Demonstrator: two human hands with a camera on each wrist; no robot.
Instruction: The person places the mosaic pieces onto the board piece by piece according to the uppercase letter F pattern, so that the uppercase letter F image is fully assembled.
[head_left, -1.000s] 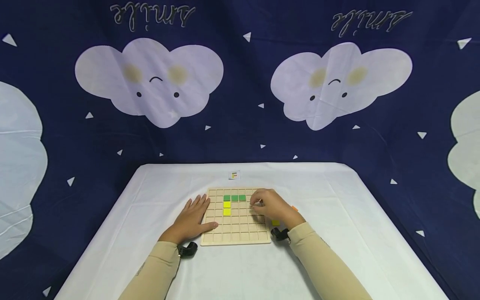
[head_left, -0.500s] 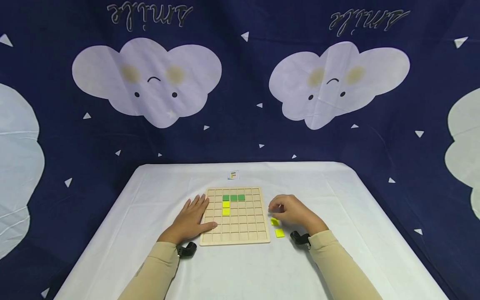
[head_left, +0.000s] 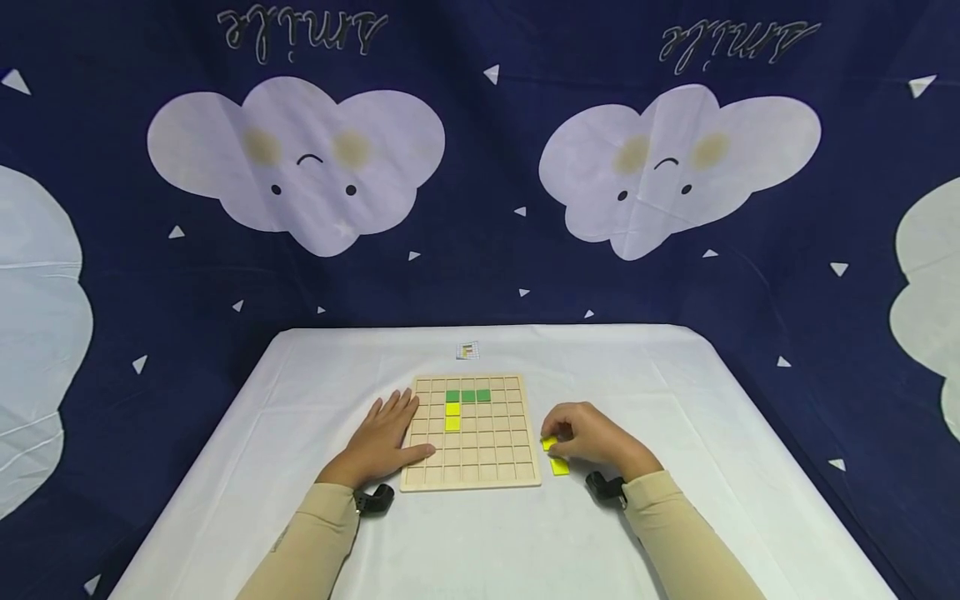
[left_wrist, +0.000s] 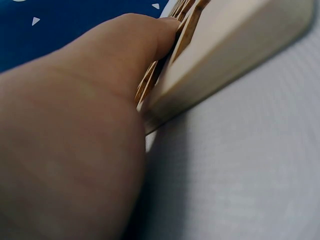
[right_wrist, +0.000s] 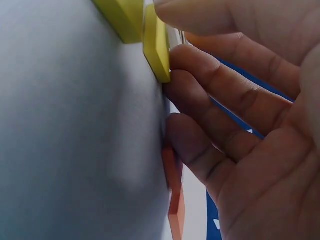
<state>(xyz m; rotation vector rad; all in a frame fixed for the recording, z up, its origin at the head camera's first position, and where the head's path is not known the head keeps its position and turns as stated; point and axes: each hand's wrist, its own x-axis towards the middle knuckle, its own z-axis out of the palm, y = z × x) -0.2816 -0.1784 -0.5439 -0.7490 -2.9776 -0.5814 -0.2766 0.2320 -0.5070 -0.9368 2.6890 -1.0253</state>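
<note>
My left hand (head_left: pixel 378 437) lies flat with spread fingers along the left side of a wooden grid board (head_left: pixel 495 481), its thumb over the lower squares. In the left wrist view the thumb (left_wrist: pixel 150 37) reaches onto the board's edge. Three green tiles (head_left: pixel 468 396) form a row on the board, with two yellow tiles (head_left: pixel 452 416) below the leftmost one. Right of the board, my right hand (head_left: pixel 592 435) bends its thumb and fingertips around a loose yellow tile (right_wrist: pixel 157 47) at its edges. A second loose yellow tile (head_left: pixel 560 467) lies just nearer to me.
Two orange tiles (right_wrist: pixel 173 170) lie on the cloth past the right hand's little finger, hidden in the head view. A small printed card (head_left: pixel 468 351) lies beyond the board on the white-covered table (head_left: pixel 465 550). A dark blue curtain (head_left: pixel 480 283) hangs behind.
My right hand has left the board's right part, moved right and toward me, and lowered its fingertips onto a loose yellow tile. My left hand has stayed in place.
</note>
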